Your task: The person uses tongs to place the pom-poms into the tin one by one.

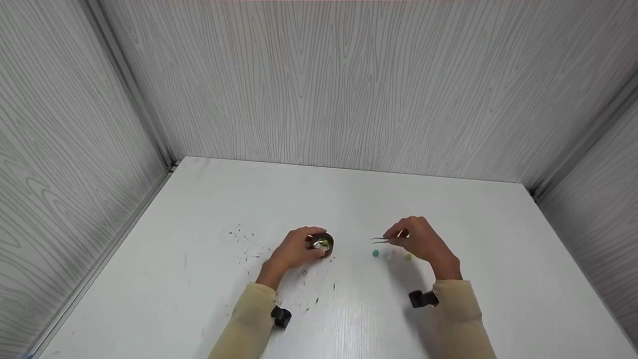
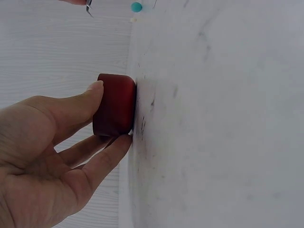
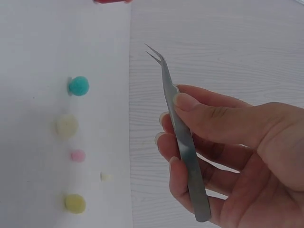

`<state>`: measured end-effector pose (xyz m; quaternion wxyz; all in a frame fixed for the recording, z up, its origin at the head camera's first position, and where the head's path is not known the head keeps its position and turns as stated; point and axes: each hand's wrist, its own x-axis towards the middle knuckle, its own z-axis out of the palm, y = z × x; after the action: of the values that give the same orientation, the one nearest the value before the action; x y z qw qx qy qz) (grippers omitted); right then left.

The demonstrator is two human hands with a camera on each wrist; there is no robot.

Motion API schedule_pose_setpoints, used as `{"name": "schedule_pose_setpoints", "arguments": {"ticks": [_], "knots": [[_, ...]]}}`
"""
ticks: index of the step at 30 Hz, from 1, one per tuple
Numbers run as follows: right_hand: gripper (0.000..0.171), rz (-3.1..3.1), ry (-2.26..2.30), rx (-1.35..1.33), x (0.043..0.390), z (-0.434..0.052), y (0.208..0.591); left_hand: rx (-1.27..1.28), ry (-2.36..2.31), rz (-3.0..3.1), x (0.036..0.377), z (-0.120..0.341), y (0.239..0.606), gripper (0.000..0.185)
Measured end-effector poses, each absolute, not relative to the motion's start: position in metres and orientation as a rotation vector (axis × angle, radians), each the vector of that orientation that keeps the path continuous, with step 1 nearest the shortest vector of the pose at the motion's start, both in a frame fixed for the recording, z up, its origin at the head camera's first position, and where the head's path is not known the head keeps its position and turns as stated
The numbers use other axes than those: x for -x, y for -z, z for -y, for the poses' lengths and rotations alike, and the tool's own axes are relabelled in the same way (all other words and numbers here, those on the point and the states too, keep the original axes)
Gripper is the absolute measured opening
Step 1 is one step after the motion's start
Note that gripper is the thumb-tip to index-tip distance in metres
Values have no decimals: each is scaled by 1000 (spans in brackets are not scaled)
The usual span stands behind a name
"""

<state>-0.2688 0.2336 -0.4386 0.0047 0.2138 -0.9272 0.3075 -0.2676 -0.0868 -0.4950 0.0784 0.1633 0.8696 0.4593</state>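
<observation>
My left hand (image 1: 294,248) grips a small red cup (image 2: 115,105), thumb on one side and fingers round the other, its base at the tabletop. Inside the cup, in the head view, a yellow-green ball (image 1: 325,243) shows beside something pale. To the right, my right hand (image 1: 421,242) pinches steel tweezers (image 3: 186,142) with bent tips, held above the table. The tips stand apart with nothing between them. Near them lie a teal pom-pom (image 3: 79,86), a cream pom-pom (image 3: 67,126), a pink pom-pom (image 3: 78,155) and a yellow pom-pom (image 3: 75,204).
A smaller pale piece (image 3: 106,176) lies beside the pom-poms. Dark specks and smudges (image 1: 244,239) mark the white table (image 1: 349,199) around the left hand. Grey wood-grain panels (image 1: 319,89) close off the back and both sides.
</observation>
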Motion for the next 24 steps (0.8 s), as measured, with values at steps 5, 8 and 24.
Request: {"name": "schedule_pose_setpoints", "arguments": {"ticks": [5,8,24], "knots": [[16,2931,-972,-641,269,-235,437,-490,-1371,-2606,268,87,493,50],[16,2933,-969,-628,269,-235,437,-472,-1366,-2607,269,87,493,50],[17,3018,-952,-504,269,-239,440,-486,-1357,-2608,268,88,496,50]]}}
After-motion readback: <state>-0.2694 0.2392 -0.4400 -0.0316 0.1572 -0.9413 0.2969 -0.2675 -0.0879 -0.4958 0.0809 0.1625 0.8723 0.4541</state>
